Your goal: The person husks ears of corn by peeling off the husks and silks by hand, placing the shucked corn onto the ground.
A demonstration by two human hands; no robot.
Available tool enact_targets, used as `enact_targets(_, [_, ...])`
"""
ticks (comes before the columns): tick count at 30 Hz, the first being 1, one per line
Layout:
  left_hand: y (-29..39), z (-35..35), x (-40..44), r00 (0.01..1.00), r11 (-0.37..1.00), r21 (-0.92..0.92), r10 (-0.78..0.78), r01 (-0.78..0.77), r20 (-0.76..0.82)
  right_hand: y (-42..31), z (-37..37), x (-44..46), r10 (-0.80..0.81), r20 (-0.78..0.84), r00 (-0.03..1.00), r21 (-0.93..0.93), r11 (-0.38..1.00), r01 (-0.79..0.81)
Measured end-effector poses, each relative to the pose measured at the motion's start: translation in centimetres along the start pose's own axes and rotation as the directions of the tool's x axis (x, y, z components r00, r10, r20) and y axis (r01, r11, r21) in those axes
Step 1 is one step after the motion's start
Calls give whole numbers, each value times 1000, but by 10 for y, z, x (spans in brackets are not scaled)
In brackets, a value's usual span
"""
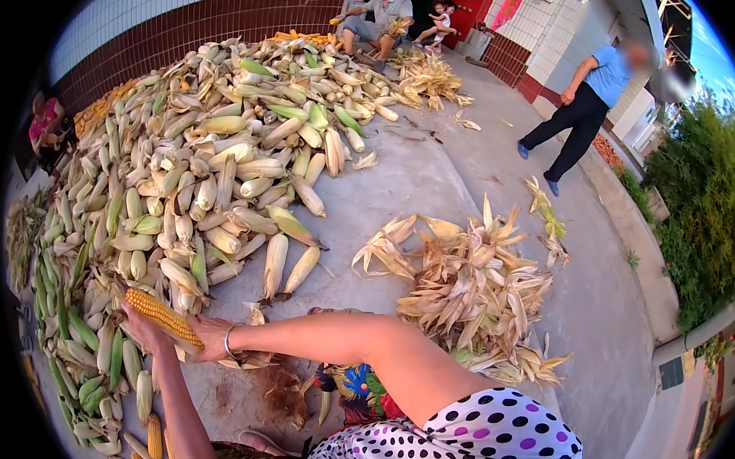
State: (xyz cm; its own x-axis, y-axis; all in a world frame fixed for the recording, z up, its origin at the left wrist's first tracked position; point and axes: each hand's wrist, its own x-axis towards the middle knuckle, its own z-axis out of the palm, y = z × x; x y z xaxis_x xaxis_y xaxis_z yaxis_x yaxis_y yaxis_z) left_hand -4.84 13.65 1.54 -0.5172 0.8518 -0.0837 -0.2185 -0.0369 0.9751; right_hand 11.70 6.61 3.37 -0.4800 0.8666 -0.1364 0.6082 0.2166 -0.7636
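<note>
A husked yellow ear of corn (163, 317) lies slantwise between my two hands, its kernels bare. My left hand (139, 328) is closed at its upper left end, where a dark bit of stalk or husk shows. Around the lower right end my right hand (209, 339) is closed, with a silver bracelet (229, 341) at the wrist. Some fingers are hidden behind the ear. Just beyond my hands spreads a large pile of unhusked corn (214, 182), pale and green. Beneath my right forearm are loose husk scraps (282, 394) on the concrete.
A heap of stripped husks (479, 292) lies to the right. Husked yellow ears (155, 438) rest at lower left. A person in blue (590, 100) stands on the right; a seated person (385, 17) handles corn behind the pile. Another person (46, 125) sits far left.
</note>
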Motion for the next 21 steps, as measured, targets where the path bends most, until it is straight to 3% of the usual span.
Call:
enact_targets(4, [2,8,-7,1000,995,-101,-12,13,17,4,17,12,70,-165,984,114,992,-52])
enact_targets(5, [8,14,-16,998,995,-84,61,-59,26,7,19,15,35,-172,984,103,995,-17])
enact_targets(7, [20,9,-16,972,980,-186,-20,64,234,10,18,18,-36,-184,982,82,995,51])
enact_targets(8, [27,6,-15,940,965,-224,-51,133,338,11,19,19,-63,-152,986,60,996,73])
enact_targets(9, [37,6,-18,958,995,-62,-62,83,281,8,13,16,-89,-120,989,35,995,94])
enact_targets(13, [54,0,-25,942,992,-102,-41,79,333,-4,-12,3,-141,11,990,41,989,141])
enact_targets(16, [56,-4,-23,903,940,-304,-10,154,429,6,-15,11,-216,44,975,34,976,215])
enact_targets(18, [58,-6,-20,890,929,-331,2,168,457,13,-17,18,-238,103,966,70,970,231])
enact_targets(21, [51,-8,-14,886,808,-513,-24,290,463,16,-29,19,-265,198,944,117,962,246])
